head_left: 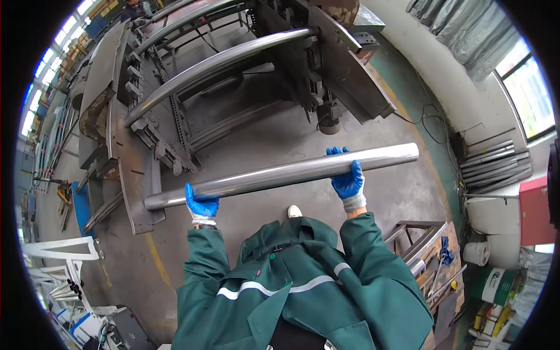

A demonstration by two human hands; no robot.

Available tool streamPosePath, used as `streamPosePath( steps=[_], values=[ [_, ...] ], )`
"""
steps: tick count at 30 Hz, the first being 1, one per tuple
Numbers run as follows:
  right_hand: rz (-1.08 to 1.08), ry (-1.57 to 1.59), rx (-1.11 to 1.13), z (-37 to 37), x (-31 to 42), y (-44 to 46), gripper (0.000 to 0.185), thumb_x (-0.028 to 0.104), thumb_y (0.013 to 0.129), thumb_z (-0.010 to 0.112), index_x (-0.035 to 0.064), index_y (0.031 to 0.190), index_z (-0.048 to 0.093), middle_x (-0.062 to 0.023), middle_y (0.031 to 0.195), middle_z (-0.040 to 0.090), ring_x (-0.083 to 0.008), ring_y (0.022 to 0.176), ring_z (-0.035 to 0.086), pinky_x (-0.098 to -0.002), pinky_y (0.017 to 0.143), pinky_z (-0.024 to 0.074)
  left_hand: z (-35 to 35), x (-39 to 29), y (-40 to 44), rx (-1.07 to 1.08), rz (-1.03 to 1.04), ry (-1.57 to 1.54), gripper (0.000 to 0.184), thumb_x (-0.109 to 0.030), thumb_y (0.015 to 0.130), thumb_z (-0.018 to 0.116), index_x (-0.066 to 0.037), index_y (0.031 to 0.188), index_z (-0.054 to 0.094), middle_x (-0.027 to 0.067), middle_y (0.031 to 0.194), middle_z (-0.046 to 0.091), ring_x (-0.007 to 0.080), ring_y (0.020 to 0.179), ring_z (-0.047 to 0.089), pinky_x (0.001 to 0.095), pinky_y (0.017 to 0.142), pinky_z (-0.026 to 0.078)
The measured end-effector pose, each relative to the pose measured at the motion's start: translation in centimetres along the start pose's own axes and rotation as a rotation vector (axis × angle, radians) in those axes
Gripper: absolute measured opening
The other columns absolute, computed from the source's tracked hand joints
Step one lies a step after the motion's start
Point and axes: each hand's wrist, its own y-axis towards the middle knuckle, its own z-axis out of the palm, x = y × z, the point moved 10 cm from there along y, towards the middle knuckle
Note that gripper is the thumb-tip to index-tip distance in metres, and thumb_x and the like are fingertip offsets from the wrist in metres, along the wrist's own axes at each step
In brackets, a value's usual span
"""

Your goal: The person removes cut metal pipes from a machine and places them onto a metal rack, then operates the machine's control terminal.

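Observation:
A long, shiny metal tube [274, 174] lies across both my hands in front of my body, its right end a little farther from me than its left. My left hand [202, 204], in a blue-coated glove, is closed round the tube near its left end, thumb up on the near side. Toward the right end, my right hand [348, 179] grips it from below, with fingertips showing over the far side. Beyond it, a similar metal tube [221, 61] spans the large steel machine frame [133, 169].
A motor [329, 119] hangs from the machine's right side. Several tubes [496, 169] lie stacked by the right wall. At lower right stands a wooden bench [446, 274] with tools, near a green drum [494, 286]. White metal frames [64, 249] stand at left. Another person [135, 10] is far back.

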Motion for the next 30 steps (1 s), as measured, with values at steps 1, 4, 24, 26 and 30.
streamPosePath(
  steps=[1, 4, 24, 26, 30],
  values=[
    [0.01, 0.006, 0.0, -0.3, -0.1, 1.5, 0.054, 0.032, 0.091, 0.056, 0.0056, 0.135, 0.041, -0.0173, 0.138, 0.046, -0.0348, 0.132, 0.038, -0.0498, 0.113, 0.0249, 0.1, -0.1, 0.3, 0.001, 0.012, -0.003, 0.043, -0.046, 0.081, 0.065, -0.013, 0.11, 0.063, 0.0074, 0.113, 0.064, 0.0285, 0.106, 0.06, 0.0477, 0.09, 0.05],
    [0.126, 0.095, -0.108, -2.3, -1.6, 4.6, 0.047, 0.028, 0.09, 0.061, 0.0076, 0.13, 0.046, -0.0151, 0.134, 0.05, -0.0319, 0.129, 0.043, -0.0458, 0.109, 0.0312, -0.1, -0.4, 1.4, -0.046, 0.082, -0.03, 0.027, -0.042, 0.081, 0.069, -0.017, 0.09, 0.066, 0.0065, 0.1, 0.067, 0.028, 0.096, 0.063, 0.0505, 0.084, 0.051],
    [0.361, 0.012, -0.341, -12.1, -8.1, 17.1, 0.036, 0.031, 0.086, 0.066, 0.0032, 0.108, 0.061, -0.0096, 0.103, 0.065, -0.0258, 0.096, 0.061, -0.0387, 0.084, 0.0498, -4.9, -0.1, 9.2, -0.344, 0.168, 0.046, 0.033, -0.041, 0.073, 0.078, -0.016, 0.089, 0.063, 0.0044, 0.097, 0.066, 0.024, 0.092, 0.062, 0.0439, 0.084, 0.052],
    [0.371, -0.001, -0.349, -12.9, -8.3, 17.7, 0.034, 0.031, 0.085, 0.066, 0.0054, 0.107, 0.061, -0.0086, 0.102, 0.065, -0.0253, 0.094, 0.061, -0.0387, 0.083, 0.0495, -5.0, 0.0, 9.3, -0.351, 0.168, 0.034, 0.045, -0.042, 0.072, 0.079, -0.015, 0.104, 0.063, 0.0054, 0.109, 0.064, 0.0242, 0.101, 0.059, 0.0439, 0.089, 0.05],
    [0.425, -0.055, -0.316, -14.2, -9.2, 19.0, 0.026, 0.031, 0.084, 0.068, 0.0123, 0.101, 0.062, -0.0056, 0.098, 0.065, -0.0241, 0.092, 0.061, -0.0393, 0.082, 0.0488, -4.5, 0.2, 10.7, -0.255, 0.161, 0.025, 0.042, -0.044, 0.078, 0.074, -0.021, 0.111, 0.062, 0.0014, 0.112, 0.063, 0.0209, 0.103, 0.058, 0.0383, 0.086, 0.049]
  ],
)
